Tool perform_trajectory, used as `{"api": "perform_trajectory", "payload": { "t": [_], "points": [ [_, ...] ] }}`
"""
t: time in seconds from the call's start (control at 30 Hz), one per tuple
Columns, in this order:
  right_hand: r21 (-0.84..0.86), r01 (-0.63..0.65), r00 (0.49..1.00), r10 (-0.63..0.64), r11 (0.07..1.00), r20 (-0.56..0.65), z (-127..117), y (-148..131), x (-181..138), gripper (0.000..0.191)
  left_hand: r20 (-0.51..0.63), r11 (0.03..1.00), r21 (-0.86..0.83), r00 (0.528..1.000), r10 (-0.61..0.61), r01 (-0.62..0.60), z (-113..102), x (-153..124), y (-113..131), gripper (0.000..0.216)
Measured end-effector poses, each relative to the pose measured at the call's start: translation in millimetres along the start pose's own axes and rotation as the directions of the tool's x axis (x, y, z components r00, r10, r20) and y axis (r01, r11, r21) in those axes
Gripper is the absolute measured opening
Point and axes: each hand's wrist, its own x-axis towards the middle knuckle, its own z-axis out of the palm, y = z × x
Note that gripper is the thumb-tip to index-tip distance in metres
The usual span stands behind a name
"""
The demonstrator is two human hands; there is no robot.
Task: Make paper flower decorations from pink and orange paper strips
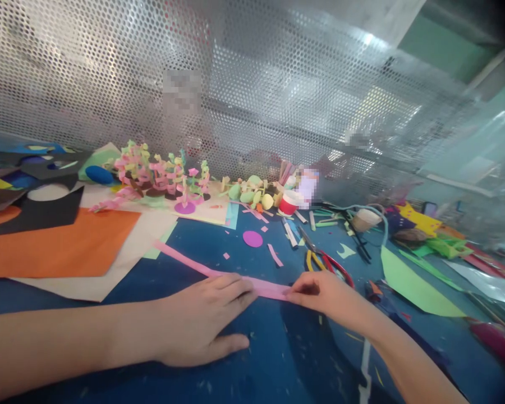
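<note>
A long pink paper strip (185, 263) runs slantwise across the blue table. My left hand (202, 320) lies flat over its middle, fingers stretched out and thumb apart, pressing on the strip. At the strip's right end, the thumb and fingertips of my right hand (320, 292) pinch it. A pair of scissors (326, 261) with red and yellow handles lies just beyond my right hand. A purple paper disc (253, 238) and a short pink paper piece (275, 255) rest on the table past the strip.
Orange paper (59, 241) and black cut-out paper (59, 205) lie at the left. Pink and green curled-paper plants (164, 174) stand at the back, with a red-and-white cup (289, 203) beside them. Light green paper (416, 286) lies at the right. A perforated metal screen (252, 84) rises behind.
</note>
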Motion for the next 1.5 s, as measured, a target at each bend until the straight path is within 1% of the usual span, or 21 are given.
{"api": "perform_trajectory", "payload": {
  "t": [0.17, 0.33, 0.5, 0.73, 0.9, 1.1, 1.13, 1.2, 1.33, 1.4, 1.5],
  "points": [
    [-0.061, -0.028, 0.999, 0.026, 0.998, -0.033, 4, 2, 4, 0.028, 0.000, 1.000, -0.002, 1.000, 0.007, -0.007, -1, 0, 1, 0.057],
    [-0.049, -0.031, 0.999, 0.030, 0.998, -0.036, 5, 5, 5, 0.029, -0.013, 1.000, 0.001, 1.000, 0.002, -0.002, 0, 0, 1, 0.057],
    [-0.086, -0.028, 0.999, 0.024, 0.996, -0.048, 4, 6, 4, 0.031, -0.039, 1.000, 0.003, 0.999, 0.007, -0.007, 2, 0, 1, 0.056],
    [-0.072, -0.054, 0.997, 0.050, 0.996, -0.056, 7, 7, 7, 0.031, -0.009, 1.000, 0.014, 1.000, 0.012, -0.012, 1, 4, 2, 0.057],
    [-0.083, -0.029, 0.998, 0.024, 0.996, -0.059, 9, 7, 6, 0.031, 0.009, 0.998, 0.051, 0.999, 0.040, -0.040, -1, 11, 2, 0.059],
    [-0.111, -0.009, 0.999, 0.004, 0.994, -0.044, 8, 8, 4, 0.029, -0.046, 0.993, 0.098, 0.997, 0.063, -0.058, -1, 15, 4, 0.057],
    [-0.107, 0.004, 0.999, -0.010, 0.994, -0.051, 9, 8, 4, 0.029, -0.053, 0.993, 0.103, 0.996, 0.068, -0.063, 0, 15, 5, 0.057],
    [-0.117, 0.030, 0.994, -0.043, 0.993, -0.105, 13, 6, 5, 0.031, -0.064, 0.992, 0.109, 0.995, 0.077, -0.070, 1, 15, 5, 0.056],
    [-0.235, 0.014, 0.963, -0.076, 0.972, -0.260, 25, 0, 5, 0.038, -0.081, 0.991, 0.111, 0.993, 0.085, -0.076, 3, 15, 4, 0.058],
    [-0.285, -0.002, 0.954, -0.083, 0.959, -0.288, 29, -3, 5, 0.039, -0.076, 0.992, 0.101, 0.994, 0.082, -0.074, 2, 15, 4, 0.059],
    [-0.316, -0.008, 0.951, -0.091, 0.949, -0.296, 32, -4, 5, 0.036, -0.056, 0.994, 0.085, 0.996, 0.075, -0.070, 0, 16, 4, 0.058]
  ]
}}
